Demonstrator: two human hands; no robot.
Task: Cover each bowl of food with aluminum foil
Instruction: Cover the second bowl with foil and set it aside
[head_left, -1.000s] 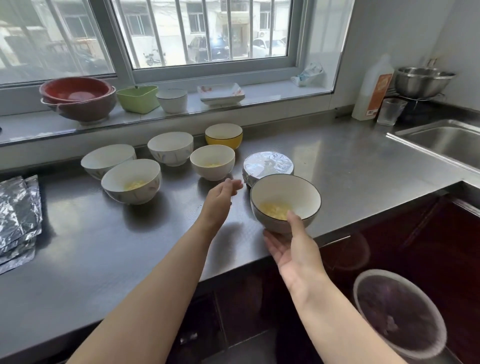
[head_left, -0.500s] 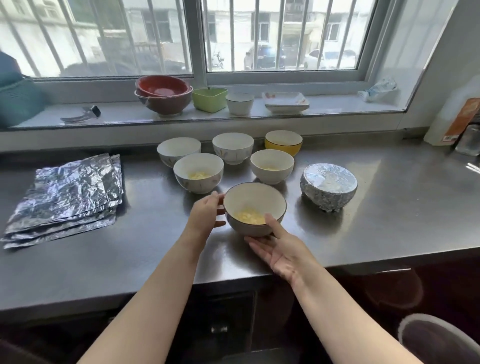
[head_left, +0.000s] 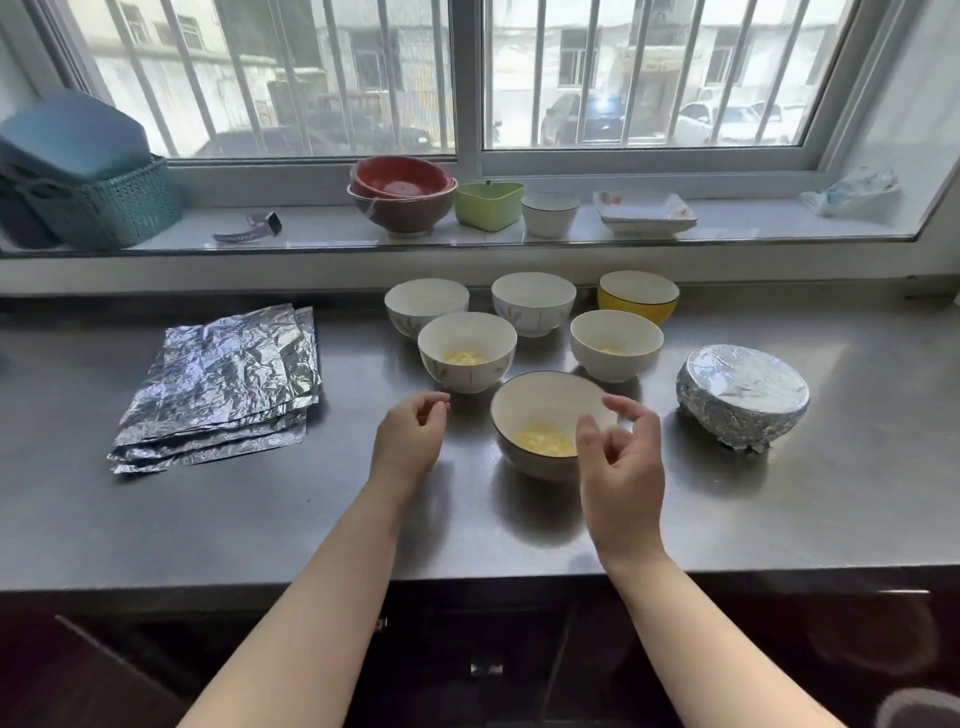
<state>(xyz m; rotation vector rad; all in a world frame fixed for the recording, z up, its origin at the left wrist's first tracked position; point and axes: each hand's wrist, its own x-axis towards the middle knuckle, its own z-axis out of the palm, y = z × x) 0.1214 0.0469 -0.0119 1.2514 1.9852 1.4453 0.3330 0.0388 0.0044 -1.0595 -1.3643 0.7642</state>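
- The near bowl (head_left: 550, 423) stood on the steel counter (head_left: 727, 519) between the two hands, with yellow food (head_left: 545, 441) at its bottom and no cover on it. The left hand (head_left: 410, 441) was just beside it on the left, fingers loosely curled, its grip holding nothing. The right hand (head_left: 621, 457) hovered in front of the bowl's right rim, fingers also loosely bent and empty; I cannot tell if it touched the rim.
- The foil sheets (head_left: 223, 384) lay in a crumpled stack well apart on the left. One foil-covered bowl (head_left: 743, 397) was on the right, and five more open bowls stood behind the near one, so I judged most of the task was not yet done.
- Risk: the sheets were thin and pressed together, so a pinch could lift two at once, or tear a wrinkled edge.
- Risk: the bowl with grass pattern (head_left: 467, 351) stood very near the left hand; a fast reach toward the stack could knock it.
- Risk: the near bowl was light and on smooth steel, so pressing foil on one side only could make it slide or tip.
- Risk: a sheet laid off-centre would leave part of the rim open.
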